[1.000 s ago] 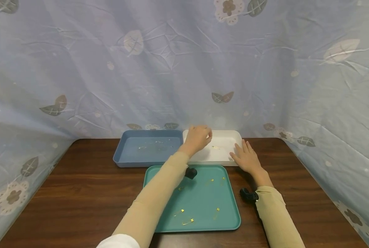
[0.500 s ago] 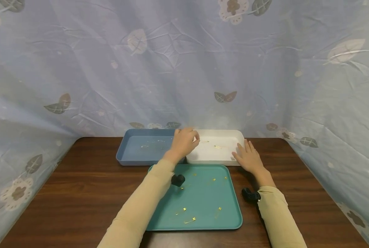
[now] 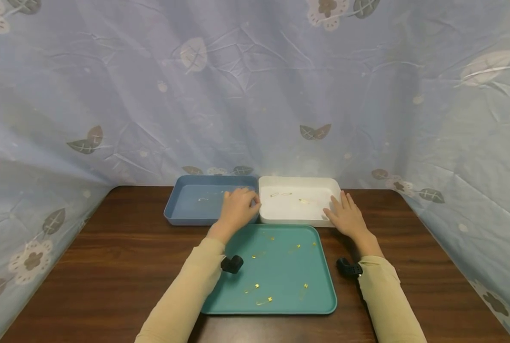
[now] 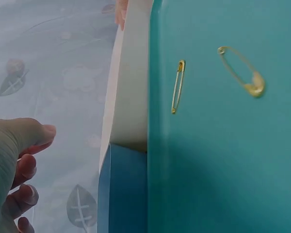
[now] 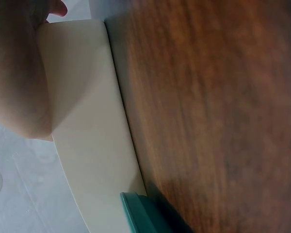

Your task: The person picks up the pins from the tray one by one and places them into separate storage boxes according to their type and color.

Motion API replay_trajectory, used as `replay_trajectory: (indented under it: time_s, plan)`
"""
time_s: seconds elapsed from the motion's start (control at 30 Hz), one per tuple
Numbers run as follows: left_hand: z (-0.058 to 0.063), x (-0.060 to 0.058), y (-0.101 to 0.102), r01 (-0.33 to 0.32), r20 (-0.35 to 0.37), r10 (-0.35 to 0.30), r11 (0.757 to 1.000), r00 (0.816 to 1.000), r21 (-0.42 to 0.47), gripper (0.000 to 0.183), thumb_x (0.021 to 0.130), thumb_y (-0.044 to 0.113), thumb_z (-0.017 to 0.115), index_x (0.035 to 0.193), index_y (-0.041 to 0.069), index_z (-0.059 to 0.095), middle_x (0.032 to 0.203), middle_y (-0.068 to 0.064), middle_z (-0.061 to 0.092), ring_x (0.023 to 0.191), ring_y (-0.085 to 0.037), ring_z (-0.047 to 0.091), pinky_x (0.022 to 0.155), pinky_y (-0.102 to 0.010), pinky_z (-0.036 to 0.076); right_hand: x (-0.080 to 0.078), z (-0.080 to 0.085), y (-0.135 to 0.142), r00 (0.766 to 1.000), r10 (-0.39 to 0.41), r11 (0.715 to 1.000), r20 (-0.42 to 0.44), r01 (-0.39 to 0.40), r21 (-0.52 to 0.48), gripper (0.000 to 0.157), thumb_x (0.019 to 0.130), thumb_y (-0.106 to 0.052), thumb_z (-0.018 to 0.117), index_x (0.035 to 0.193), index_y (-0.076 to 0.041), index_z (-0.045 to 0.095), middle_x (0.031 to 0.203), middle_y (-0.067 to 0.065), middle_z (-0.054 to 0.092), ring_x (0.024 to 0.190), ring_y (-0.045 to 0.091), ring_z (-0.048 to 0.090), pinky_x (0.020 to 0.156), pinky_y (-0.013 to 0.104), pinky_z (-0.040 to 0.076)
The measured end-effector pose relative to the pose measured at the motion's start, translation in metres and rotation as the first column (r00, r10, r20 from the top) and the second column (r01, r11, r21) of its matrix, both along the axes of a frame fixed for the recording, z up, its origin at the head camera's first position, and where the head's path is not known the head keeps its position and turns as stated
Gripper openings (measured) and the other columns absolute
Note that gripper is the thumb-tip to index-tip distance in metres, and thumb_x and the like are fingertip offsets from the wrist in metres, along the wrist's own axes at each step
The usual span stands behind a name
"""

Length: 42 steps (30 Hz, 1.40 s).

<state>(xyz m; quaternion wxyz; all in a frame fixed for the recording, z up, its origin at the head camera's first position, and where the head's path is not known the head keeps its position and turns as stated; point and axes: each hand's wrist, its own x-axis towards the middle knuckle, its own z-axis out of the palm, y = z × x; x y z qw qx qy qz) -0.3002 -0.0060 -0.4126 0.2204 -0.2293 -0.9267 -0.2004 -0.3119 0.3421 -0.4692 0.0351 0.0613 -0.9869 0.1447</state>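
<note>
My left hand (image 3: pixel 237 209) is over the right end of the blue tray (image 3: pixel 169 209), close to where it meets the white tray (image 3: pixel 289 221). In the left wrist view its fingers are loosely bent, thumb apart from them, and no pin shows in them. Several gold safety pins (image 3: pixel 303 200) lie in the white tray. Fainter safety pins (image 3: pixel 203 199) are in the blue one. My right hand (image 3: pixel 348 219) rests with spread fingers at the white tray's right rim. Several more gold safety pins (image 4: pixel 178 87) lie scattered on the teal tray (image 3: pixel 289 267).
The blue and white trays stand side by side at the back of the brown wooden table (image 3: pixel 109 257), with the teal tray directly in front. A patterned curtain (image 3: pixel 255 95) hangs behind. Each wrist wears a black camera strap (image 3: pixel 232 264).
My left hand has moved left from above the white tray to above the blue tray's right end, uncovering safety pins in the white tray. My right hand stays at the white rim.
</note>
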Motion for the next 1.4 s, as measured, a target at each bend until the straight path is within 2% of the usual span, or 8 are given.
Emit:
replay_trajectory:
  time_s: [0.23,0.6,0.8,0.9,1.0,1.17,1.4]
  plan:
    - [-0.004,0.016,-0.011,-0.035,0.082,0.031,0.998,0.996,0.046,0.008,0.090,0.026,0.071,0.084,0.020,0.071,0.068,0.004,0.052,0.065,-0.014,0.042,0.067,-0.033,0.024,-0.001,0.003,0.000,1.000,-0.007,1.000,0.013,0.007,-0.004,0.072,0.102,-0.048,0.036,0.152,0.002,0.025,0.159,0.032,0.003,0.147,0.051,0.002,0.114,0.068,0.013]
    - [-0.016,0.047,-0.016,-0.056,0.069,0.048,0.992,0.996,0.113,0.007,0.088,0.027,0.073,0.084,0.021,0.072,0.067,0.007,0.053,0.063,-0.010,0.041,0.064,-0.030,0.023,-0.003,0.005,0.002,1.000,-0.013,1.000,0.015,0.014,-0.010,0.073,0.102,-0.049,0.036,0.152,0.001,0.025,0.160,0.031,0.003,0.147,0.051,0.002,0.115,0.068,0.012]
    - [-0.021,0.056,-0.014,-0.056,0.076,0.048,0.992,0.996,0.112,0.005,0.088,0.026,0.073,0.085,0.022,0.072,0.067,0.007,0.053,0.063,-0.009,0.041,0.064,-0.030,0.024,-0.002,0.004,0.001,1.000,-0.015,1.000,0.022,0.016,-0.015,0.073,0.102,-0.050,0.036,0.153,0.001,0.024,0.160,0.031,0.003,0.147,0.051,0.002,0.114,0.068,0.013]
    - [-0.025,0.060,-0.014,-0.050,0.112,0.038,0.994,0.993,0.099,0.005,0.088,0.027,0.073,0.085,0.023,0.072,0.066,0.008,0.051,0.062,-0.009,0.040,0.063,-0.029,0.025,-0.002,0.002,0.001,1.000,-0.012,1.000,0.025,0.012,-0.019,0.074,0.102,-0.051,0.036,0.153,0.001,0.024,0.160,0.031,0.002,0.147,0.050,0.002,0.114,0.068,0.012]
    - [-0.030,0.062,-0.015,-0.024,0.177,0.008,0.996,0.984,0.087,0.006,0.089,0.028,0.072,0.085,0.024,0.072,0.066,0.008,0.048,0.061,-0.009,0.038,0.063,-0.029,0.026,-0.002,0.000,0.001,1.000,-0.010,1.000,0.025,0.010,-0.013,0.075,0.102,-0.052,0.035,0.153,0.001,0.024,0.160,0.031,0.002,0.147,0.051,0.002,0.115,0.068,0.012]
    - [-0.036,0.063,-0.017,0.037,0.278,-0.060,0.996,0.959,0.086,0.007,0.088,0.031,0.071,0.085,0.025,0.072,0.066,0.009,0.047,0.061,-0.008,0.039,0.064,-0.028,0.029,-0.001,0.001,0.000,1.000,-0.008,1.000,0.022,0.008,-0.007,0.074,0.102,-0.050,0.036,0.152,0.002,0.024,0.160,0.031,0.002,0.147,0.051,0.002,0.115,0.068,0.013]
    - [-0.039,0.063,-0.020,0.092,0.353,-0.120,0.991,0.928,0.094,0.009,0.086,0.033,0.073,0.085,0.024,0.072,0.066,0.010,0.049,0.060,-0.007,0.042,0.066,-0.028,0.032,-0.001,0.001,0.000,0.999,-0.007,1.000,0.033,0.008,-0.002,0.075,0.102,-0.052,0.034,0.153,0.002,0.023,0.160,0.031,0.001,0.147,0.051,0.001,0.115,0.068,0.012]
